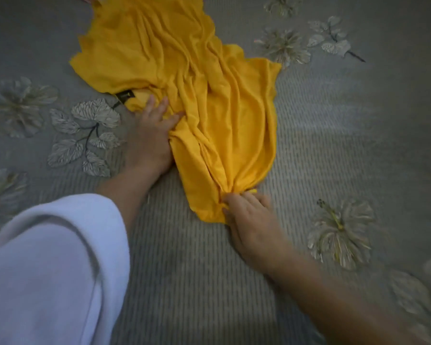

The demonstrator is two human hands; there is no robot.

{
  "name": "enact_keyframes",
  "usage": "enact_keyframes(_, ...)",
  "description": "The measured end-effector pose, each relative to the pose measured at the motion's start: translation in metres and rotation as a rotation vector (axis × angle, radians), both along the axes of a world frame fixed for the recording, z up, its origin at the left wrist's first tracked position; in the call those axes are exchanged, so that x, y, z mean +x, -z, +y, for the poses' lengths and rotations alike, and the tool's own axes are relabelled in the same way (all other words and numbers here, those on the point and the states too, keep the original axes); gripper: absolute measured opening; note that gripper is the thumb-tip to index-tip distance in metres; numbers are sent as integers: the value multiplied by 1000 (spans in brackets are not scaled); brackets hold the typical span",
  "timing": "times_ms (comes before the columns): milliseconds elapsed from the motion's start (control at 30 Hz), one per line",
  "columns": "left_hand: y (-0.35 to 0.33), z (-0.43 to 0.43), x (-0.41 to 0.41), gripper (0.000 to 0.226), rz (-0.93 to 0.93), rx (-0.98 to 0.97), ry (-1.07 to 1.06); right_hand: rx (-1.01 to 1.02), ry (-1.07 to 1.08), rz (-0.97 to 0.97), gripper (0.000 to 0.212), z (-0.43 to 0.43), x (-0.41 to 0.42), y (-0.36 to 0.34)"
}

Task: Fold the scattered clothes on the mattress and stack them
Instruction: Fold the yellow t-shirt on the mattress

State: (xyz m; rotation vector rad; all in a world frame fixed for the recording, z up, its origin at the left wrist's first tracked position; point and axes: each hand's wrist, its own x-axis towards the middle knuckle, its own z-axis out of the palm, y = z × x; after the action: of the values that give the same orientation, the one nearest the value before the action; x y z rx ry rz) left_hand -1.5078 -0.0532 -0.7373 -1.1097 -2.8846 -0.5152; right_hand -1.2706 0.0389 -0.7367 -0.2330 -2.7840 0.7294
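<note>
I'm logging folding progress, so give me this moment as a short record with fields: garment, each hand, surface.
garment: yellow garment, creased, lying stretched away from the person
tag: black label at the garment's left edge
left: left hand rests on the garment's left edge, fingers stretched out
right: right hand pinches the bunched near end of the garment
surface: grey mattress with a flower print
stack: none in view

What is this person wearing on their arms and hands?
The left arm has a loose, pale lilac-white sleeve that ends above the forearm. The right forearm is uncovered as far as shown. Neither the left hand nor the right hand shows gloves, rings or a watch.
</note>
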Motion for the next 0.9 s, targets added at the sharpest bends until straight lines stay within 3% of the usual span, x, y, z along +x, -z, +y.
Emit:
enact_keyframes(100, 6, -7, 9, 56, -150, -24, 98, 76, 97, -31, 23, 1, -3, 6)
enact_keyframes(200, -2, -25, 48, 59, -184, 7, 102, 159, 212, -59, 45, -3, -5, 2)
enact_keyframes(300, -23, -55, 103, 59, -259, -14, 64, 240, 264, -221, 44, -11, -4, -6)
enact_keyframes(400, -47, -89, 150, 55, -210, -256, -32, 103, 264, -315, 27, -22, 19, -25)
enact_keyframes(500, -69, -112, 194, 32, 7, -580, 64, 184, 214, -434, 19, -40, 88, -46)
enact_keyframes(633, -83, -147, 273, 27, -133, -732, 300, 227, 262, -788, 22, -62, 193, -72)
enact_keyframes(733, -88, -177, 345, 25, -385, -652, 380, 276, 393, -839, 18, -60, 238, -81)
enact_keyframes(833, -94, -200, 409, 36, -677, -404, 432, 241, 601, -843, 9, -55, 259, -90)
enact_keyframes(900, -94, -218, 429, 51, -646, -154, 330, 309, 640, -824, 20, -60, 263, -90)
